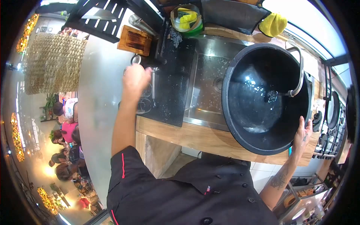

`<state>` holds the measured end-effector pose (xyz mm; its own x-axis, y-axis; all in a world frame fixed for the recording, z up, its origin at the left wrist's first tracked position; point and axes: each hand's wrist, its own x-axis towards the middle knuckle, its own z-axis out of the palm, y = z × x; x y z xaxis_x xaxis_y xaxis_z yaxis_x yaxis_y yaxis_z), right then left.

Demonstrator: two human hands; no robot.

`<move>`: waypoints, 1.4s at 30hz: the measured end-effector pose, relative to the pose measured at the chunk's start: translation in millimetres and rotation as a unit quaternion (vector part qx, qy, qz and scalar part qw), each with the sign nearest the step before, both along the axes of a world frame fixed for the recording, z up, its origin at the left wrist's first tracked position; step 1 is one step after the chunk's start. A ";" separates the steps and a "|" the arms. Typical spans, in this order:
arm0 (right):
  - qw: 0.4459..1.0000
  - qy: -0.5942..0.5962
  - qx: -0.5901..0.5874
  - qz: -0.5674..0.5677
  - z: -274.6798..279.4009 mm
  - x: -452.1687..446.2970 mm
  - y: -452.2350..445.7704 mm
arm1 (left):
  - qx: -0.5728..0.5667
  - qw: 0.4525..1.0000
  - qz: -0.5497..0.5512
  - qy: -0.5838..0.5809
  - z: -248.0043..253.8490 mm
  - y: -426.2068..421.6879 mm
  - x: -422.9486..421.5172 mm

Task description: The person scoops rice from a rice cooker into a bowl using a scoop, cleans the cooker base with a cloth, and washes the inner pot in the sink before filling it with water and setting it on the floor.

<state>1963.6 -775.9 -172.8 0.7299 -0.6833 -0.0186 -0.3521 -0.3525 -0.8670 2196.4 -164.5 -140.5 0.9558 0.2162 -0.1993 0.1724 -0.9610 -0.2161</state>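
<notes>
A large black basin [249, 112] is tilted over the right part of the sink, its inside wet and shiny. My right hand [302, 134] grips its lower right rim, thumb on the edge. Above the basin curves a metal faucet [298, 82], with water splashing inside below its mouth. My left hand [136, 78] reaches out over the counter at the left, beside a small metal ring-shaped thing [135, 59] and some clear glasses [144, 104]. Its fingers are blurred and partly hidden, so their grip does not show.
The steel sink [206, 80] has droplets across it. Left of it lies a black drain mat [174, 82]. Behind stand a container with sponges [186, 22], a wooden block [135, 40] and a black rack [99, 18]. A yellow cloth [273, 24] hangs at the back; several people sit far left.
</notes>
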 end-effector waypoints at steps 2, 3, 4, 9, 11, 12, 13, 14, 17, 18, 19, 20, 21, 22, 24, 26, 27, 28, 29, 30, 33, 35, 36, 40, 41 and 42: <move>1.000 0.013 0.024 0.005 -4.8 -3.2 -8.8 | -0.008 0.992 0.075 0.100 -4.7 -36.4 -31.1; 0.998 0.026 0.048 0.002 -7.2 -5.1 -11.6 | -0.037 0.988 0.095 0.114 -14.5 -44.2 -43.4; 0.998 0.024 0.047 0.015 -7.9 -4.6 -10.9 | -0.049 0.989 0.089 0.106 -33.1 -39.2 -52.5; 0.998 0.036 0.058 0.010 -11.6 -5.6 -25.0 | -0.116 0.982 0.116 -0.098 -17.0 -35.4 -73.2; 0.997 0.047 0.061 -0.005 -13.3 -5.6 -22.9 | -0.150 0.958 0.091 -0.228 9.6 -6.9 -68.6; 0.997 0.048 0.062 -0.002 -12.7 -4.0 -21.6 | -0.126 0.958 0.084 -0.244 28.3 9.1 -65.5; 0.997 0.034 0.063 0.012 -10.5 -3.0 -19.9 | -0.105 0.966 0.101 -0.216 45.9 24.1 -61.5; 0.997 0.022 0.065 0.026 -8.4 -3.2 -18.2 | -0.083 0.972 0.117 -0.186 56.3 33.8 -61.0; 0.999 0.018 0.030 0.017 -5.8 1.7 -10.2 | -0.026 0.976 0.074 -0.203 57.9 41.2 -61.9; 1.000 0.023 0.012 0.014 -3.7 0.0 -8.3 | -0.025 0.976 0.075 -0.201 54.4 42.9 -57.1; 0.999 0.025 0.013 0.017 -1.6 -1.3 -7.0 | -0.052 0.982 0.104 -0.146 49.2 45.7 -45.7; 0.999 0.027 0.028 0.024 0.5 -1.0 -6.4 | -0.080 0.984 0.131 -0.095 44.2 48.7 -32.7; 0.998 0.028 0.042 0.029 1.8 -0.1 -6.8 | -0.082 0.983 0.129 -0.098 36.6 54.9 -20.4; 0.998 0.027 0.042 0.026 1.6 -0.1 -7.1 | -0.101 0.986 0.106 -0.078 28.0 62.8 -11.4; 0.999 0.034 -0.033 0.022 -0.9 0.2 -7.7 | -0.119 0.988 0.080 -0.056 17.6 71.8 -4.4; 0.999 0.025 -0.029 0.016 -5.9 -0.2 -10.1 | -0.124 0.990 0.064 -0.015 16.3 72.3 3.9; 0.999 0.017 -0.024 0.013 -7.3 0.0 -11.3 | -0.124 0.990 0.058 -0.016 19.8 71.2 4.0; 1.000 0.015 -0.025 0.005 -5.7 0.3 -11.3 | -0.106 0.993 0.053 -0.016 24.0 68.6 0.3; 0.998 0.036 -0.044 0.009 -2.0 0.1 -9.5 | -0.088 0.995 0.047 -0.015 27.5 65.4 -4.0; 0.996 0.058 -0.063 0.014 1.3 0.1 -6.2 | -0.089 0.995 0.039 -0.014 35.6 60.8 -7.8; 0.998 0.043 -0.043 0.004 3.8 0.8 -0.8 | -0.117 0.992 0.020 -0.031 75.0 47.7 -23.7; 0.999 0.039 -0.022 0.004 3.3 0.2 -0.7 | -0.094 0.992 -0.026 -0.078 97.9 41.8 -26.9; 0.999 0.041 -0.021 0.004 3.4 -0.7 -1.1 | -0.094 0.992 -0.027 -0.077 111.2 36.4 -23.3; 0.998 0.055 -0.021 -0.001 4.7 0.6 -1.0 | -0.111 0.978 0.002 -0.176 110.0 36.5 -1.3; 0.998 0.052 -0.020 0.000 5.3 1.8 0.6 | -0.106 0.964 -0.027 -0.244 98.1 40.2 12.6; 0.999 0.042 -0.015 -0.002 6.2 2.2 2.9 | -0.118 0.963 -0.033 -0.240 90.1 34.4 23.3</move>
